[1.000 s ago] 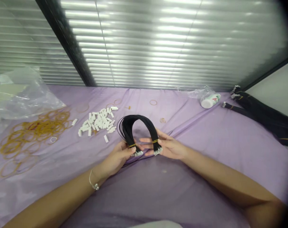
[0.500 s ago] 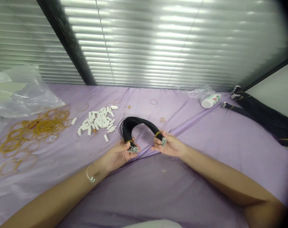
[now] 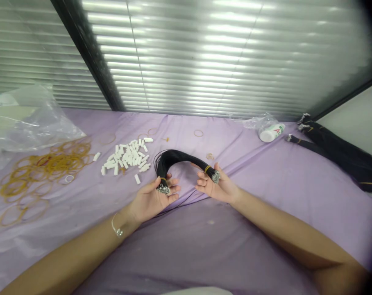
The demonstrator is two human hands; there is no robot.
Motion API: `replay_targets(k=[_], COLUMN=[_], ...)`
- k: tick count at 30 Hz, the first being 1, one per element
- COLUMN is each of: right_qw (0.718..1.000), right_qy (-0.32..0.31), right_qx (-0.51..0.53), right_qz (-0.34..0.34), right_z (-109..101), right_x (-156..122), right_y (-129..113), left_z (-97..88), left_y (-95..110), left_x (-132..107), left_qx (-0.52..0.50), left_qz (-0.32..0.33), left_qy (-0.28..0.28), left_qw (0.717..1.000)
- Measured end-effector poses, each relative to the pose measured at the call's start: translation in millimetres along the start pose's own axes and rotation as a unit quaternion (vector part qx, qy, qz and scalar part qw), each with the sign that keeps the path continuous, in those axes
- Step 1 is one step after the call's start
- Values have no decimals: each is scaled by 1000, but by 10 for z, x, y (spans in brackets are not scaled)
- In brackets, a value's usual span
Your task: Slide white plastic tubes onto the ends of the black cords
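Observation:
A bundle of thin black cords [image 3: 180, 157] arches above the purple cloth, each end tied with a yellow rubber band and tipped with silver clasps. My left hand [image 3: 150, 200] lies palm up with its fingers curled round the left end. My right hand [image 3: 216, 186] also faces palm up and cradles the right end against its fingers. A loose black strand trails on the cloth below the bundle.
A heap of small white tags [image 3: 126, 157] lies to the left, with yellow rubber bands [image 3: 41, 168] and a clear plastic bag [image 3: 26, 119] beyond. At the right are a white bottle [image 3: 270, 133] and more black cord bundles [image 3: 342, 153]. Window blinds stand behind the table.
Both hands have turned palm up and moved apart, so the arch of cords has flattened and widened. The ends have risen slightly off the cloth.

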State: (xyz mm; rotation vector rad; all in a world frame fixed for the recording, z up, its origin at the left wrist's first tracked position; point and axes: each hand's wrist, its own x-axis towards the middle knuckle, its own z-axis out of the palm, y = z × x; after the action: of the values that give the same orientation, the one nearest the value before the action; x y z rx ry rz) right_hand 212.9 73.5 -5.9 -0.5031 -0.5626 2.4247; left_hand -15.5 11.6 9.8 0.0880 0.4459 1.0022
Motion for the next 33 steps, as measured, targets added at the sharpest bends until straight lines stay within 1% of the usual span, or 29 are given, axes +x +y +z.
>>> replay_targets(k=[2,5,10,15,19,24,29,33], right_qw=[1000,1000,998,997,996,994,993,992], right_qy=[-4,-15,-28,-20,-14,-38,-62,-54], right_qx=[-6,-15,-46,-79,-87,-98,-101,-110], right_qz=[0,-3,-15,-19,-10,7,22,24], right_z=[-8,-19,-7,28,35,48,110,120], right_x=[1,4,-8,-28,-41,-66,-61,-46], right_y=[9,23,42,48,41,39,47,47], left_z=[11,24,-2,-51,-65,-44,6,20], left_y=[4,3,4,11,18,-6,-37,3], left_x=[-12,-36,-38,-7,8,-5,-32,-37], left_qx=[-19,-32,12,62,85,111,80,47], left_qz=[-5,-6,-21,-30,-36,-34,-39,-44], left_qy=[3,-15,-42,-49,-47,-67,-75,-69], left_qw=[1000,999,999,996,995,991,993,996])
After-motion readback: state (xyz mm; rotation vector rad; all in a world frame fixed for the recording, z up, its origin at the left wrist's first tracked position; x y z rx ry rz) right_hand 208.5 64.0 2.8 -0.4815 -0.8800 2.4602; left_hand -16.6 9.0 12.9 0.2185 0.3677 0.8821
